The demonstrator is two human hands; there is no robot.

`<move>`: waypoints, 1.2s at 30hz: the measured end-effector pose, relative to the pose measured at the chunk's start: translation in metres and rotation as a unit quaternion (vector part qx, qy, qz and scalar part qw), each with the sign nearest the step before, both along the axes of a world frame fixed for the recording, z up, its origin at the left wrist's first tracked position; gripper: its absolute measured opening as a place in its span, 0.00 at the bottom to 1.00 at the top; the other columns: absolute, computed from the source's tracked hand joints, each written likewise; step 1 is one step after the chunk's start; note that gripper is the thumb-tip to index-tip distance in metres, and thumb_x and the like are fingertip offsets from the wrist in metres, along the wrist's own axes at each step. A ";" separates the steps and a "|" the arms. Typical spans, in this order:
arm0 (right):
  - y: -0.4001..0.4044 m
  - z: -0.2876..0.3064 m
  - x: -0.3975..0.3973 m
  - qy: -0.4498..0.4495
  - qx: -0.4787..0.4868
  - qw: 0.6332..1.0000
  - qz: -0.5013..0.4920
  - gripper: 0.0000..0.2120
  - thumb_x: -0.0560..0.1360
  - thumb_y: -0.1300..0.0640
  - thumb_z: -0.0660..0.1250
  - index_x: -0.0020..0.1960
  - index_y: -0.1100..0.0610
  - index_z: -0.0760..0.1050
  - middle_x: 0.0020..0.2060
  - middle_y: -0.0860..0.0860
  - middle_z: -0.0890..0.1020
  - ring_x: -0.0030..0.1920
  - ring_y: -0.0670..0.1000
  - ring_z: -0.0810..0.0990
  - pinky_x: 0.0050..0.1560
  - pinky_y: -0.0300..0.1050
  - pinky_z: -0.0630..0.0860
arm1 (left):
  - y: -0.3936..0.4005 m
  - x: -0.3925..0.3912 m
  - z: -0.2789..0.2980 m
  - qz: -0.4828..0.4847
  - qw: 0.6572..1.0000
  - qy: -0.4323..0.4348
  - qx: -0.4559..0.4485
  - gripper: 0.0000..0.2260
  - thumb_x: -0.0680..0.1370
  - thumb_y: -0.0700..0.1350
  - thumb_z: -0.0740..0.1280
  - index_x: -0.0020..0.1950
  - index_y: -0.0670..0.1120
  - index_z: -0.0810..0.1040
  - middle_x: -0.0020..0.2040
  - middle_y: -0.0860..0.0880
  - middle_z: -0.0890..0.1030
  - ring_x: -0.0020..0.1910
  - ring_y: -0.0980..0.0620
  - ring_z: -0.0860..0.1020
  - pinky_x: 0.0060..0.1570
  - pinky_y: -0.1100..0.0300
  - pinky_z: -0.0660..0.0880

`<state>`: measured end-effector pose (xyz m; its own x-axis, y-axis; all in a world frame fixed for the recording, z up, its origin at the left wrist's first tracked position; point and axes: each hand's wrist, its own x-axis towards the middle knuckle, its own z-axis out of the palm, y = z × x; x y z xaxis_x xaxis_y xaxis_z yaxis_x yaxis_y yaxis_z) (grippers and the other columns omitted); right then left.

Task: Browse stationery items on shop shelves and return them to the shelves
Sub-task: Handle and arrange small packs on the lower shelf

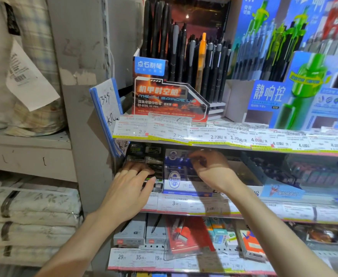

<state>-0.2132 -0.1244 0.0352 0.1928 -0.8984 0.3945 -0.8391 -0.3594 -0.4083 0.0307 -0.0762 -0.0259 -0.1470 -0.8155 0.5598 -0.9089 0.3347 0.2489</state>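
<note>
Two bare forearms reach in from below toward the middle shelf [184,211]. Left hand [133,183] lies with straight fingers pressed on the dark boxes [144,160] at that shelf's left end. Right hand [208,168] curls its fingers around a blue-and-white pack [177,168] in the neighbouring display box, just beside the dark ones. Black pens [184,52] stand upright on the shelf above, behind price tags [220,134]

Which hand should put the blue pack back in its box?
The right hand, probably: its curled fingers already pinch the blue pack over the blue-and-white box. The left hand rests on the dark packs.
</note>
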 end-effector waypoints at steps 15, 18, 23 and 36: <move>-0.030 -0.006 -0.070 0.120 0.096 0.983 -0.098 0.17 0.75 0.63 0.65 0.59 0.48 0.83 0.61 0.48 0.82 0.59 0.52 0.80 0.61 0.44 0.76 | 0.002 -0.002 0.000 0.008 1.000 0.009 0.015 0.21 0.79 0.59 0.52 0.59 0.52 0.79 0.53 0.50 0.80 0.51 0.45 0.77 0.53 0.51 0.74; -0.028 -0.009 -0.073 0.103 0.089 0.986 -0.092 0.15 0.76 0.60 0.66 0.57 0.46 0.83 0.60 0.46 0.82 0.57 0.51 0.81 0.60 0.42 0.76 | 0.003 -0.002 0.000 0.007 1.000 0.013 0.011 0.20 0.79 0.58 0.52 0.58 0.52 0.80 0.52 0.50 0.80 0.50 0.45 0.77 0.52 0.52 0.73; -0.019 -0.008 -0.067 0.025 0.023 0.997 -0.068 0.07 0.77 0.51 0.69 0.53 0.44 0.83 0.51 0.44 0.86 0.52 0.48 0.83 0.49 0.37 0.74 | 0.002 -0.001 -0.002 0.000 1.000 0.017 0.004 0.20 0.79 0.58 0.53 0.57 0.51 0.80 0.51 0.50 0.80 0.50 0.45 0.77 0.52 0.51 0.74; -0.009 0.011 0.045 -0.015 0.048 0.995 0.085 0.08 0.77 0.52 0.68 0.55 0.47 0.82 0.51 0.43 0.85 0.53 0.46 0.81 0.57 0.40 0.76 | -0.001 0.005 -0.005 -0.008 1.000 0.016 -0.013 0.18 0.79 0.58 0.56 0.57 0.51 0.80 0.53 0.52 0.80 0.54 0.48 0.75 0.56 0.54 0.73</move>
